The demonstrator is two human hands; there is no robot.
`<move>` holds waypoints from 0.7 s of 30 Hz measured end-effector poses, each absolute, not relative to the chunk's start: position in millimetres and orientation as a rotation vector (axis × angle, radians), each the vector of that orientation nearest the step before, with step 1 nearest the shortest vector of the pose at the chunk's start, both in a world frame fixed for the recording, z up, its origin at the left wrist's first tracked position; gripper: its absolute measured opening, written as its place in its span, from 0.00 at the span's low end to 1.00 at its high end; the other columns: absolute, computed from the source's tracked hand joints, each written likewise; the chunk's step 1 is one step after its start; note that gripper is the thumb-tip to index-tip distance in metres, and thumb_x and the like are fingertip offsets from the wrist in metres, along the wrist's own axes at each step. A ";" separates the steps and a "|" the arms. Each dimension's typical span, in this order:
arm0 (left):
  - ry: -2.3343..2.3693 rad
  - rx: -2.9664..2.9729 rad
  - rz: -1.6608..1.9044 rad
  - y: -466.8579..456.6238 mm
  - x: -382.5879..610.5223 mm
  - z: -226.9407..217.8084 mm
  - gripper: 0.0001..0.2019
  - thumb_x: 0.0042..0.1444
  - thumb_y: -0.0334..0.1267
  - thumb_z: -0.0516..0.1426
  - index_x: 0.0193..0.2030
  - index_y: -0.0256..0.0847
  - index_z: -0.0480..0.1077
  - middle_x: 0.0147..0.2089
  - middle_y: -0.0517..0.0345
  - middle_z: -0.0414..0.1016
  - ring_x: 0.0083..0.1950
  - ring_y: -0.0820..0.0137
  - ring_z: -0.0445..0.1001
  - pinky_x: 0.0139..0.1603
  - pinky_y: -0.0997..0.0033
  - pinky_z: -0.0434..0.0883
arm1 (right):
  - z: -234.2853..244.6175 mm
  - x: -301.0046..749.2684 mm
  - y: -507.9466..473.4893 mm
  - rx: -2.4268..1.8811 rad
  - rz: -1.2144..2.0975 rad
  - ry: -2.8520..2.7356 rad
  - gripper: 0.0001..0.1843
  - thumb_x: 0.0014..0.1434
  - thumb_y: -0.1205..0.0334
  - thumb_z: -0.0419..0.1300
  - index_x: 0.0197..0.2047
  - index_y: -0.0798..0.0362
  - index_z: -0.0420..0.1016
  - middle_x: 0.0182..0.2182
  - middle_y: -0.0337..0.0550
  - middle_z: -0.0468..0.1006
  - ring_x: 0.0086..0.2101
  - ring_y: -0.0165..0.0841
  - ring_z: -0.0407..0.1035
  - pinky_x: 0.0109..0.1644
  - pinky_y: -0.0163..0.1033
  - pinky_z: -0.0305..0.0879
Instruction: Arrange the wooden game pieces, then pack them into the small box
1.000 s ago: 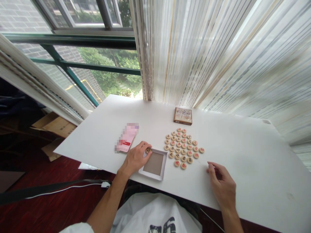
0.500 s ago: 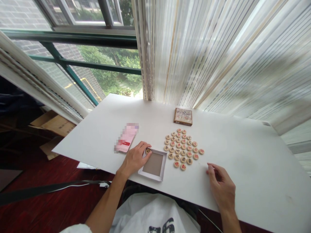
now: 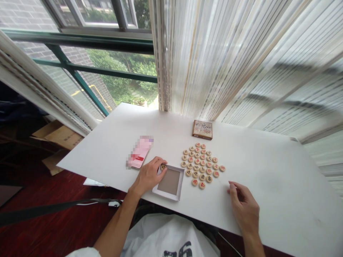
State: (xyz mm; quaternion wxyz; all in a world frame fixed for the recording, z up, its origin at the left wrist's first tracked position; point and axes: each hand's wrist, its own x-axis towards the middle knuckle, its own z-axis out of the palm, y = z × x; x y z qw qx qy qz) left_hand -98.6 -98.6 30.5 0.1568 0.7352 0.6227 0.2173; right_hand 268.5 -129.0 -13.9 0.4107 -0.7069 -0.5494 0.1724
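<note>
My left hand [image 3: 150, 175] is at the upper left corner of a shallow open box [image 3: 181, 184], palm over its left wall. Its thumb and forefinger close around a round Chinese chess piece [image 3: 163, 166] with a black character, inside that corner. The rest of the box floor shows bare grey-brown. To the right of the box, several wooden Chinese chess pieces [image 3: 203, 162] with red or black characters lie flat in a cluster. My right hand [image 3: 245, 203] rests on the table right of the cluster, fingers curled in and thumb against the forefinger, with nothing visible in it.
A flat printed box [image 3: 202, 129] lies behind the pieces on the white table [image 3: 268, 167]. A phone with a pink screen [image 3: 141, 151] lies left of my left hand. Striped curtains [image 3: 214, 53] hang along the back. Cardboard boxes [image 3: 63, 134] stand on the floor at left.
The view has shifted very slightly. Both hands, the box and the pieces keep their places.
</note>
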 end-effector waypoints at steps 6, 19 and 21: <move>1.776 2.104 0.641 -98.5 -98.9 29.4 0.09 0.63 0.37 0.55 0.49 0.48 0.71 0.49 0.58 0.76 0.43 0.67 0.77 0.39 0.70 0.73 | -13.1 267.8 -128.8 -1.788 0.441 -1.372 0.20 0.62 0.44 0.60 0.46 0.51 0.80 0.36 0.46 0.82 0.34 0.39 0.76 0.45 0.42 0.71; 1.749 2.068 0.670 -98.2 -99.6 27.1 0.09 0.64 0.37 0.54 0.49 0.47 0.71 0.49 0.58 0.75 0.44 0.67 0.77 0.41 0.69 0.72 | -13.9 267.6 -128.8 -1.774 0.421 -1.384 0.21 0.62 0.44 0.60 0.46 0.52 0.80 0.35 0.45 0.82 0.34 0.38 0.75 0.44 0.42 0.70; 1.747 2.066 0.672 -98.2 -99.8 26.9 0.09 0.64 0.38 0.54 0.49 0.47 0.71 0.49 0.57 0.75 0.44 0.67 0.77 0.41 0.69 0.72 | -14.1 267.9 -128.9 -1.776 0.426 -1.379 0.20 0.62 0.44 0.61 0.46 0.51 0.80 0.35 0.45 0.82 0.34 0.39 0.75 0.44 0.42 0.70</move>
